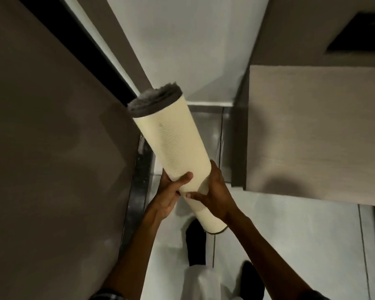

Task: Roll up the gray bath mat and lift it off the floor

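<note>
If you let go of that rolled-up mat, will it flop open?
Probably it would loosen: only the left hand and right hand keep the rolled mat closed. It looks fairly firm, sticking out straight beyond the grip.

Rolled mat held in the air between wall and counter

The rolled bath mat is off the floor, tilted with its far end up and to the left. The left hand grips its left side and the right hand its right side, near the lower end. A wall stands left, a counter right; two feet are below.
</note>
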A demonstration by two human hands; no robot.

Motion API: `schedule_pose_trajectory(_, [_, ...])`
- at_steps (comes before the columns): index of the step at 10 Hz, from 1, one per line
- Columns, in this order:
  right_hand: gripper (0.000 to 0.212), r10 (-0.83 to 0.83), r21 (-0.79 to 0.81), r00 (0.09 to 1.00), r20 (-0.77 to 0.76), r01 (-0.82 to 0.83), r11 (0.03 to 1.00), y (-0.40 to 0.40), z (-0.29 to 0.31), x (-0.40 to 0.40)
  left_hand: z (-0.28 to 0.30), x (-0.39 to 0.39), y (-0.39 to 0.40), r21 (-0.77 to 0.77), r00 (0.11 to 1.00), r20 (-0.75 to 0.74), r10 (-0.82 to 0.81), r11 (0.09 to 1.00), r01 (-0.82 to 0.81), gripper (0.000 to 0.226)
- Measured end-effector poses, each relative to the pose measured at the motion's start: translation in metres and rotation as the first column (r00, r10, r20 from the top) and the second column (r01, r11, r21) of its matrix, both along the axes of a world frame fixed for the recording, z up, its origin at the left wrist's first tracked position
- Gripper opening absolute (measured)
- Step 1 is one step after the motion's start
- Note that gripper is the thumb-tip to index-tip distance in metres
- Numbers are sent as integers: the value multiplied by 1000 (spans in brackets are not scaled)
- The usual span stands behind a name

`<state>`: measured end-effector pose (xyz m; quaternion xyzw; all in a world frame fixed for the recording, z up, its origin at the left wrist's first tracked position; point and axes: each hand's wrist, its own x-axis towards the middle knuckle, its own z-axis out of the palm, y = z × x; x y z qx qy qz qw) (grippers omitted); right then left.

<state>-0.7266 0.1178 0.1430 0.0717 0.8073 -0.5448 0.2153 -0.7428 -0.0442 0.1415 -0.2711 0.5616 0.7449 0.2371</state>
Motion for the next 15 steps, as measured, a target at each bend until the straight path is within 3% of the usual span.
schedule_pose_trajectory(2, [110, -176, -79, 984, 2, 176, 981, -6, -12, -78, 2, -98, -7, -44, 971, -103, -214, 977, 210, 117])
schedule_pose_trajectory(4, [115, -392, -127, 920, 10, 390, 912, 3, -32, -152, -1, -191, 19, -190, 877, -230, -423, 903, 386, 113])
schedule_pose_trajectory(5, [109, -479, -163, 877, 40, 479, 863, 10, -46, -179, -11, -227, 36, -239, 832, -236, -502, 860, 451, 94])
schedule_pose_trajectory(6, [79, -547, -199, 834, 72, 550, 811, 18, -59, -198, -27, -245, 52, -268, 811, -208, -547, 829, 491, 66])
schedule_pose_trajectory(7, [69, -576, -217, 815, 63, 574, 789, 24, -66, -211, -41, -252, 66, -226, 835, -185, -517, 850, 476, 57])
schedule_pose_trajectory(8, [72, -590, -233, 804, 74, 589, 774, 20, -62, -210, -43, -263, 66, -266, 843, -183, -506, 851, 453, 67])
schedule_pose_trajectory(9, [76, -566, -229, 822, 61, 564, 794, 20, -60, -208, -49, -272, 62, -297, 824, -196, -531, 833, 466, 101])
schedule_pose_trajectory(10, [81, -552, -217, 831, 64, 552, 805, 19, -57, -212, -56, -271, 63, -303, 835, -217, -506, 848, 435, 78])
schedule_pose_trajectory(11, [80, -544, -183, 832, 108, 555, 812, 21, -50, -211, -54, -261, 69, -348, 864, -262, -429, 877, 330, 70])
schedule_pose_trajectory(12, [83, -499, -83, 850, 169, 517, 852, 24, -32, -209, -34, -243, 71, -420, 890, -259, -374, 874, 245, 89])
schedule_pose_trajectory(13, [82, -448, 50, 862, 235, 450, 892, 30, 7, -199, -2, -222, 61, -713, 798, -247, -550, 661, 235, 80])
schedule_pose_trajectory(14, [54, -316, 213, 923, 221, 271, 939, 35, 57, -176, 41, -195, 45, -918, 646, -109, -755, 325, 225, 76])
schedule_pose_trajectory(15, [51, -158, 415, 987, 17, 137, 900, 49, 131, -152, 104, -164, 34, -992, 447, -34, -894, 84, 91, 73])
